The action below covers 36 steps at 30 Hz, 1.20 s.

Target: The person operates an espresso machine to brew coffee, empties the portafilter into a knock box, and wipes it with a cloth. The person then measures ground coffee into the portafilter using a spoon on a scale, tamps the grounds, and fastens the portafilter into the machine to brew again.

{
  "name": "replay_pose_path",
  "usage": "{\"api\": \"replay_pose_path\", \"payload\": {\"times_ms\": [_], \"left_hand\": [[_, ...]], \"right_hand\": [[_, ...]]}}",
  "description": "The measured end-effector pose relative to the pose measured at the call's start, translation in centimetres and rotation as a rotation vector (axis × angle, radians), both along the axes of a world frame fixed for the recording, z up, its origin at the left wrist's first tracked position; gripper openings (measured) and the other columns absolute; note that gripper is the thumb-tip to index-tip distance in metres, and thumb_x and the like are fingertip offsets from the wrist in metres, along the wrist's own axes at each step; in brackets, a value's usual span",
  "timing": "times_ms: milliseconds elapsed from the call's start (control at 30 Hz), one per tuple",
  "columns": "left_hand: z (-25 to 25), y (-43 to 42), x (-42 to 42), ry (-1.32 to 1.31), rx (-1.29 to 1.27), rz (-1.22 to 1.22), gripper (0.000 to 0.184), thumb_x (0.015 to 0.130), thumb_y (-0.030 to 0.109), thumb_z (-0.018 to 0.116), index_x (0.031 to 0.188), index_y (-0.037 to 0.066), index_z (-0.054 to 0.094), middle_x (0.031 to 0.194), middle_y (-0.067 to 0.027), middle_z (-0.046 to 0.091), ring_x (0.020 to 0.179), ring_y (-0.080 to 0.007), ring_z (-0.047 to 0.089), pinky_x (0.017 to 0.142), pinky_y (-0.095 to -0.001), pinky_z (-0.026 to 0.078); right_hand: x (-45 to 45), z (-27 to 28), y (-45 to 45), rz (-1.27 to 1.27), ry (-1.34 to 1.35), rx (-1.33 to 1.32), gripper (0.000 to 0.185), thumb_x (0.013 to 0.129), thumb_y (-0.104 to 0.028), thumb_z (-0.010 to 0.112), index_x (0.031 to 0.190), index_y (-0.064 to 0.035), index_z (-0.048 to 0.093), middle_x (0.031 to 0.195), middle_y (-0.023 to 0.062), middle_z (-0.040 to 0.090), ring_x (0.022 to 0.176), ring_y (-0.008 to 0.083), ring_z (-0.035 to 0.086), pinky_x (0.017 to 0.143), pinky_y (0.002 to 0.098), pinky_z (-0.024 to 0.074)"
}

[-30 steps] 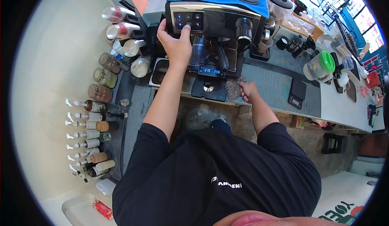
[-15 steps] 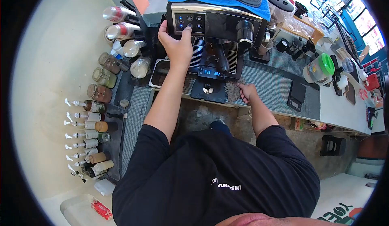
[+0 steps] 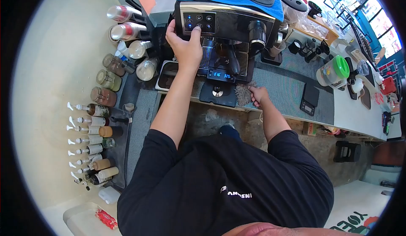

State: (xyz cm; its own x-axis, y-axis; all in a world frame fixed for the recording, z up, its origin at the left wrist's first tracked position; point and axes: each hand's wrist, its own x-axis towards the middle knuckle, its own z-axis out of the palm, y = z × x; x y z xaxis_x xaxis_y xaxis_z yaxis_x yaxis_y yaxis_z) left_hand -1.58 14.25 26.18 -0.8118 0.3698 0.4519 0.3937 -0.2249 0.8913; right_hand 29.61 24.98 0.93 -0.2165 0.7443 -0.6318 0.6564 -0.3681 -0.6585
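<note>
My left hand (image 3: 185,45) is at the button panel (image 3: 199,23) of the espresso machine (image 3: 230,20). Its thumb touches a lower button, and the other fingers rest at the panel's left edge, apart from the thumb. A portafilter (image 3: 231,60) is fitted in the machine. Below it, a scale (image 3: 220,75) with a lit blue display stands on the drip tray. My right hand (image 3: 259,96) is closed on a grey-brown cloth (image 3: 244,94) at the counter's front edge. Beside the cloth, a tamper (image 3: 217,92) sits on a black mat.
Jars (image 3: 111,80) and pump bottles (image 3: 99,110) line the left wall. A second scale (image 3: 310,98) lies on the right counter (image 3: 344,109), near a green-lidded container (image 3: 333,71). A blue towel (image 3: 237,4) covers the machine's top. A black stool (image 3: 347,151) stands on the floor.
The digits on the lit scale have gone up. Both hands have stayed nearly in place, my left thumb still at the button and my right hand on the cloth.
</note>
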Motion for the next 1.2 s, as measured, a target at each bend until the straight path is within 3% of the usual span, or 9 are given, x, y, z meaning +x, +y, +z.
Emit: {"api": "replay_pose_path", "payload": {"times_ms": [1133,1200], "left_hand": [[0.0,0.3,0.5,-0.025,0.021,0.014,0.077,0.096,0.014,0.083,0.158,-0.004,0.041,0.149,-0.0173,0.048,0.136,-0.0258,0.053,0.12,-0.0388,0.042],[0.0,0.2,0.4,-0.044,0.025,-0.014,0.082,0.095,0.019,0.084,0.16,-0.003,0.039,0.153,-0.0208,0.044,0.142,-0.0323,0.051,0.124,-0.0435,0.039]], "right_hand": [[0.2,-1.1,0.1,-0.013,0.034,0.009,0.051,0.1,-0.046,0.071,0.071,-0.0041,0.068,0.062,0.0092,0.068,0.042,0.0241,0.062,0.04,0.0433,0.053],[0.2,-1.2,0.1,-0.013,0.032,0.012,0.051,0.1,-0.047,0.071,0.071,-0.0043,0.068,0.062,0.0092,0.068,0.042,0.024,0.062,0.04,0.0432,0.053]]}}
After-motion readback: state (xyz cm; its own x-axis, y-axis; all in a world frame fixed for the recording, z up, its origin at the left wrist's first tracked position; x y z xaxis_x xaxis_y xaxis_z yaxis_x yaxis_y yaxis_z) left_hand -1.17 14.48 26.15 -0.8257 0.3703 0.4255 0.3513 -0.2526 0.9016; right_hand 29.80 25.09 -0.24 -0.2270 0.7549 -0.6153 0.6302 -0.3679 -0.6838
